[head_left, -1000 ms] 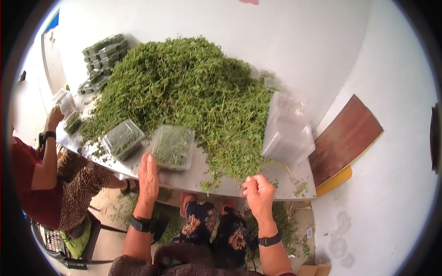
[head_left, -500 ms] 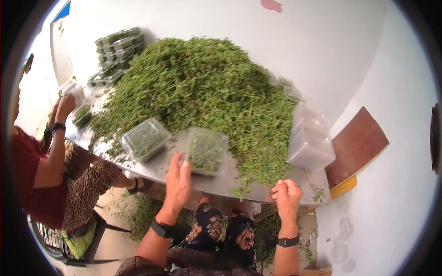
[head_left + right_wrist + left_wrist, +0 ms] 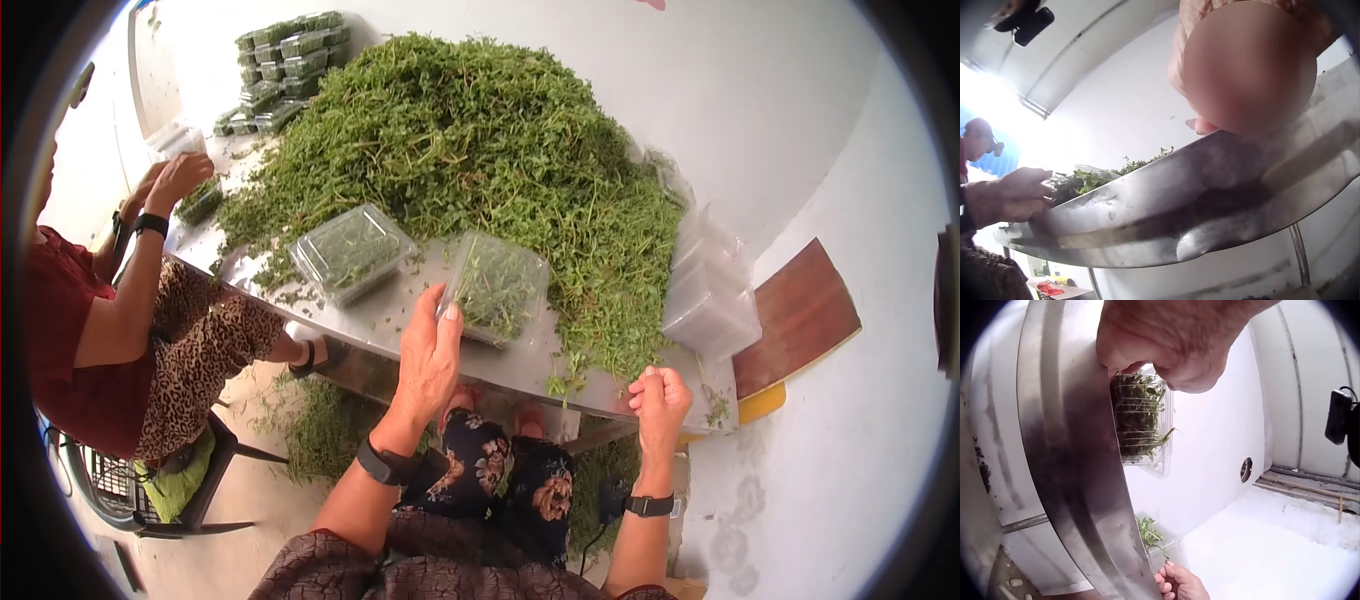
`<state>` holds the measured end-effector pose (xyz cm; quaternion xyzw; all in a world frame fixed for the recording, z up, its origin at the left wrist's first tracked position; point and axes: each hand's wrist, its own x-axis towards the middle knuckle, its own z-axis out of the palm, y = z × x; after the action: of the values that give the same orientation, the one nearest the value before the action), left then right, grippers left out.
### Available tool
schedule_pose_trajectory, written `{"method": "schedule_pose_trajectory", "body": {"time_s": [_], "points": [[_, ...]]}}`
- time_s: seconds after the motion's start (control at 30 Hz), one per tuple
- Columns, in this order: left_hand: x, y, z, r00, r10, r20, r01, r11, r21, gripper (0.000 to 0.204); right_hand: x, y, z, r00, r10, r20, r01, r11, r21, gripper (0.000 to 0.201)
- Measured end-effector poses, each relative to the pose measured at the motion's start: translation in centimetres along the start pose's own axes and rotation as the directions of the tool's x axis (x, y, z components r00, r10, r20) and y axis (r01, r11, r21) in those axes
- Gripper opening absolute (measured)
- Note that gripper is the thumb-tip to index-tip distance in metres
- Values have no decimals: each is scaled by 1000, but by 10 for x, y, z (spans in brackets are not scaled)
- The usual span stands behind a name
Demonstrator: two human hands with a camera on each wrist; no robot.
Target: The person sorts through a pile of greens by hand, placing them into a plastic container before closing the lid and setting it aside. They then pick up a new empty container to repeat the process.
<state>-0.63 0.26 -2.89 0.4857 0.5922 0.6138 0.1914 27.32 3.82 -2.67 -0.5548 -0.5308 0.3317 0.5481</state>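
My left hand [image 3: 430, 355] holds the left side of a clear plastic clamshell box [image 3: 500, 290], thumb at its rim. Leafy green sprigs fill that box, and its slatted side shows below the hand in the left wrist view [image 3: 1138, 419]. Near the table's front edge, my right hand [image 3: 660, 400] has its fingers curled and thumb against them. A thin stem [image 3: 1161, 548] overlaps its fingertips in the left wrist view; I cannot tell whether they pinch it. In front of both hands spreads a large heap of leafy greens [image 3: 470, 140].
Another filled clear box [image 3: 352, 255] stands left of mine. Empty boxes [image 3: 712, 290] are nested at the right, beside a brown board [image 3: 800, 315]. Several packed boxes [image 3: 290, 65] are stacked at the back left. A seated person [image 3: 110, 320] works at the left. The metal table edge [image 3: 350, 345] runs before me.
The head view has turned left, so the scene has shifted right. My left hand and the box have moved slightly right, and the box is turned a little. The other person's hands have come together.
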Motion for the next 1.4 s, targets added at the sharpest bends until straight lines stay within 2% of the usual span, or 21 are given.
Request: {"method": "schedule_pose_trajectory", "body": {"time_s": [0.13,0.2,0.27,0.33,0.37,0.47,0.5,0.63,0.7,0.77,0.87,0.97,1.03,1.2,1.27,1.33,1.4], "points": [[1,2,1,998,-55,22,55,998,-29,42,0,-4,0,999,31,-38,-31,999,9,19],[0,-3,3,1000,0,0,0,1000,-7,41,0,-2,0,999,38,-37,-38,999,-1,19],[-2,0,3,999,-41,2,41,999,-25,41,2,0,0,996,16,-83,-18,999,-27,19],[0,-4,3,1000,7,3,-7,1000,8,42,3,2,-1,996,26,-85,-28,999,-21,19],[0,2,1,999,-44,26,45,998,-48,42,3,5,-2,994,21,-107,-24,999,-30,19],[-1,-3,5,997,69,-21,-69,997,20,41,4,10,-7,991,6,-135,-11,999,-40,20],[-1,0,1,999,21,30,-20,1000,-8,43,4,11,-7,990,2,-142,-10,999,-53,21],[-1,4,-1,998,-11,57,15,998,-64,45,5,7,-6,982,35,-187,-45,998,-50,22],[0,-2,1,997,-24,79,30,996,-80,44,4,0,-8,988,52,-143,-63,995,-71,22],[1,-2,-1,997,-41,71,48,993,-107,43,4,-3,-11,986,74,-149,-87,993,-84,22],[3,4,-6,991,-39,132,54,993,-109,47,5,-3,-10,983,103,-153,-117,989,-87,22],[2,0,-6,991,-23,129,42,989,-144,46,3,-6,-8,983,109,-150,-125,987,-102,21],[0,-4,-3,995,-1,97,11,995,-97,41,0,-8,-7,980,111,-165,-132,984,-121,21],[4,-1,-7,992,-3,126,14,996,-91,41,-1,-8,-4,980,100,-175,-123,984,-126,22],[3,-5,-6,994,57,94,-48,995,-93,41,1,-8,-4,980,101,-174,-126,982,-139,22],[2,-5,-3,997,22,70,-17,998,-68,41,1,-6,-6,985,97,-144,-119,982,-150,21],[2,-1,-3,998,9,68,-1,993,-116,41,4,-5,-6,970,136,-203,-168,974,-150,20]]}}
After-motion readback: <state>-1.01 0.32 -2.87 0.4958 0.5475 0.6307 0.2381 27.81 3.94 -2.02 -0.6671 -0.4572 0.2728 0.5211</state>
